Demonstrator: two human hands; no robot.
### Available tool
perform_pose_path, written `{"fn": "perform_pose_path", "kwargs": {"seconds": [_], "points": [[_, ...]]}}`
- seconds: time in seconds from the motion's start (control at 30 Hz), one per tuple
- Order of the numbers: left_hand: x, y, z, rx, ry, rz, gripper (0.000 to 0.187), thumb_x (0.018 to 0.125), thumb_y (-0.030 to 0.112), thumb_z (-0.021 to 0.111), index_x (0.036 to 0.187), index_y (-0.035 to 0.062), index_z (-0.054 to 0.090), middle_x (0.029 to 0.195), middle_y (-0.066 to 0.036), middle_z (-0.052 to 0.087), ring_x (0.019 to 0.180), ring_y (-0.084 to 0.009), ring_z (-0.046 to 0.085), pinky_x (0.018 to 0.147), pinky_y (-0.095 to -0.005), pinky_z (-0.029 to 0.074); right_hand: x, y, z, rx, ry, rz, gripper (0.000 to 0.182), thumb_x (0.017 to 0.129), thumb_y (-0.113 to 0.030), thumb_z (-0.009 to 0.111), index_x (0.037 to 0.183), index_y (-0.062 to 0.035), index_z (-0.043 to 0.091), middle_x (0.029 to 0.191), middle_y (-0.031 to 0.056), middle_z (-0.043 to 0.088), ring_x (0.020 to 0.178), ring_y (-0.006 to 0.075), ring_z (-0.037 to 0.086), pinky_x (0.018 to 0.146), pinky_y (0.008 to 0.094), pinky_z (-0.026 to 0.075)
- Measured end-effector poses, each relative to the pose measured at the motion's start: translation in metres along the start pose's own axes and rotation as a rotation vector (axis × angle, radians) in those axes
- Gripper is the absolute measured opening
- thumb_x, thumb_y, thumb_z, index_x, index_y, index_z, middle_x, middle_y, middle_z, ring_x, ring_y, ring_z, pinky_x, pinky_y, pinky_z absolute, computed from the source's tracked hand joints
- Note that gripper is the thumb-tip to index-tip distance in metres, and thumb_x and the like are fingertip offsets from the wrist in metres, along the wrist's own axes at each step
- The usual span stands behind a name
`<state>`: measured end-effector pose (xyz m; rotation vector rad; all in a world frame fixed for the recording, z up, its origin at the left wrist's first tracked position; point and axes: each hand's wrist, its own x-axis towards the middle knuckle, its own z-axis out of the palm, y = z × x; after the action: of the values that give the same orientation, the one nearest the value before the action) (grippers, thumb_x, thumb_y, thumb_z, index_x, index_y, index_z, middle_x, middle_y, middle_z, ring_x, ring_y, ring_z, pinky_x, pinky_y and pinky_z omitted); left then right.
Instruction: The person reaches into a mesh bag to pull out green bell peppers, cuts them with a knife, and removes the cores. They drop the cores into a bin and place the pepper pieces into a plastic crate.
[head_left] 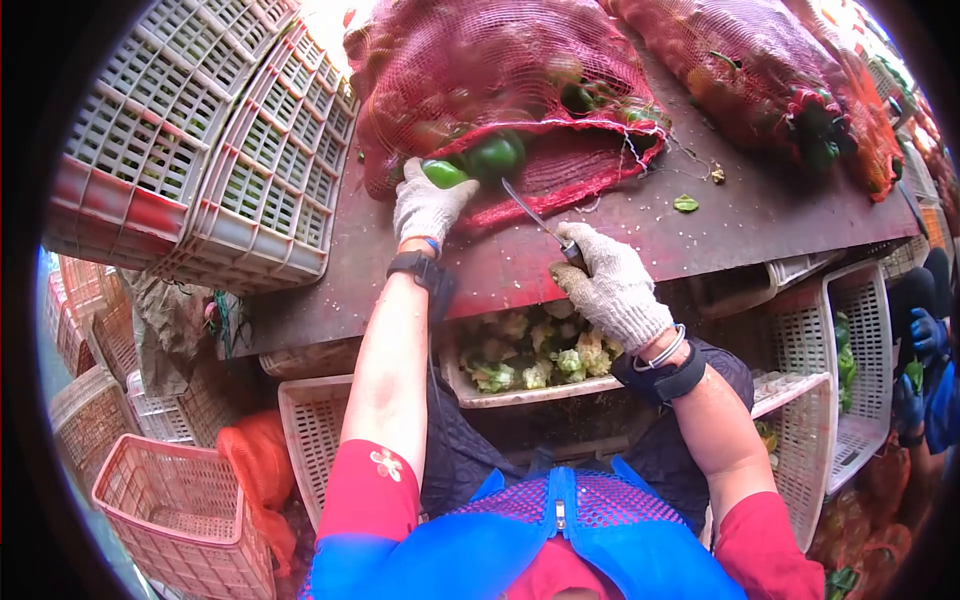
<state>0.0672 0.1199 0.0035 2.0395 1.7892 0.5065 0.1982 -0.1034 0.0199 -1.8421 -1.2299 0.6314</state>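
Observation:
A green bell pepper [443, 174] is in my left hand [425, 208], which wears a pale knit glove and is at the open mouth of a red mesh sack [480, 75]. Just right of it, inside the sack's opening, lies a darker green pepper [496, 154]. My right hand [618, 288], gloved too, is closed around the handle of a small knife [532, 214]. The blade points up and left toward the sack mouth, its tip close to the darker pepper. More peppers show through the mesh.
Another filled mesh sack [745, 85] lies at the table's [755, 225] right. Slatted crates [210, 150] stand on its left end. Below the front edge, a crate holds pale trimmings [540, 352]. Empty-looking crates [185, 500] sit lower left. A co-worker's blue-gloved hands [925, 335] show far right.

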Motion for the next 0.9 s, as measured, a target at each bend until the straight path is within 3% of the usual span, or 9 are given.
{"fn": "perform_pose_path", "kwargs": {"seconds": [0.1,0.17,0.27,0.33,0.47,0.5,0.6,0.73,0.9], "points": [[0.004,-0.007,-0.001,-0.06,-0.01,0.014,0.085,0.057,0.031,0.084,0.129,0.0051,0.046,0.109,-0.019,0.064,0.102,-0.0305,0.064,0.089,-0.0363,0.05,0.001,-0.001,0.001,0.026,0.022,-0.017,0.037,0.08,-0.023,0.067,0.112,-0.0061,0.058,0.093,0.0202,0.066,0.09,0.0402,0.063,0.077,0.0449,0.05],[-0.018,-0.01,-0.002,-0.171,-0.021,0.101,0.086,0.055,0.027,0.087,0.128,0.0054,0.046,0.109,-0.017,0.063,0.1,-0.0283,0.063,0.088,-0.0362,0.05,0.005,0.008,0.007,0.035,0.059,-0.042,0.036,0.081,-0.024,0.066,0.109,-0.0043,0.058,0.093,0.0219,0.065,0.09,0.0411,0.062,0.077,0.045,0.049],[-0.061,-0.037,0.015,-0.523,-0.085,0.294,0.089,0.054,0.02,0.089,0.129,0.0065,0.043,0.117,-0.012,0.058,0.105,-0.0223,0.058,0.093,-0.0342,0.047,0.008,0.009,0.01,0.016,-0.078,0.052,0.035,0.082,-0.028,0.066,0.103,-0.0018,0.058,0.092,0.0236,0.065,0.089,0.0417,0.062,0.077,0.0449,0.049],[-0.099,-0.044,0.024,-0.726,-0.162,0.289,0.089,0.055,0.017,0.089,0.131,0.0059,0.043,0.122,-0.011,0.055,0.108,-0.0213,0.056,0.095,-0.0335,0.046,0.007,0.013,0.019,0.099,-0.129,0.067,0.033,0.081,-0.03,0.066,0.095,-0.0005,0.059,0.089,0.0244,0.064,0.088,0.042,0.062,0.075,0.0448,0.049],[-0.125,-0.072,0.041,-0.692,-0.01,0.324,0.084,0.064,0.009,0.081,0.137,0.005,0.041,0.125,-0.011,0.052,0.111,-0.0215,0.054,0.095,-0.0334,0.046,-0.002,0.028,0.035,0.126,-0.207,0.081,0.03,0.081,-0.029,0.067,0.09,-0.0011,0.06,0.083,0.0227,0.063,0.082,0.0402,0.062,0.072,0.044,0.048],[-0.125,-0.075,0.034,-0.483,0.132,0.444,0.078,0.067,0.006,0.079,0.137,0.0048,0.044,0.125,-0.011,0.053,0.109,-0.0208,0.056,0.092,-0.0319,0.049,-0.005,0.022,0.033,0.079,-0.214,0.079,0.029,0.081,-0.029,0.067,0.09,-0.0014,0.06,0.082,0.0222,0.063,0.081,0.0397,0.062,0.071,0.0438,0.048],[-0.119,-0.079,0.025,-0.796,-0.068,0.291,0.076,0.069,0.006,0.078,0.137,0.005,0.045,0.122,-0.01,0.054,0.107,-0.02,0.056,0.092,-0.0309,0.049,-0.011,0.015,0.038,0.043,-0.251,0.079,0.027,0.081,-0.027,0.067,0.089,-0.0031,0.059,0.082,0.0211,0.063,0.082,0.0404,0.061,0.071,0.0437,0.048],[-0.122,-0.081,0.02,-0.959,-0.113,0.189,0.066,0.069,0.004,0.078,0.129,0.0049,0.049,0.118,-0.008,0.056,0.109,-0.0189,0.055,0.097,-0.0322,0.045,-0.007,0.012,0.049,-0.032,-0.275,-0.025,0.026,0.081,-0.026,0.068,0.09,-0.0037,0.058,0.083,0.0211,0.063,0.084,0.0423,0.06,0.071,0.0449,0.048],[-0.121,-0.08,0.012,-0.869,-0.075,0.226,0.059,0.07,0.002,0.077,0.124,0.0043,0.054,0.118,-0.008,0.057,0.108,-0.0175,0.055,0.096,-0.0307,0.045,-0.004,-0.001,0.056,-0.106,-0.314,-0.038,0.024,0.08,-0.024,0.066,0.09,-0.0028,0.06,0.085,0.0224,0.064,0.085,0.0428,0.06,0.072,0.0455,0.048]]}}
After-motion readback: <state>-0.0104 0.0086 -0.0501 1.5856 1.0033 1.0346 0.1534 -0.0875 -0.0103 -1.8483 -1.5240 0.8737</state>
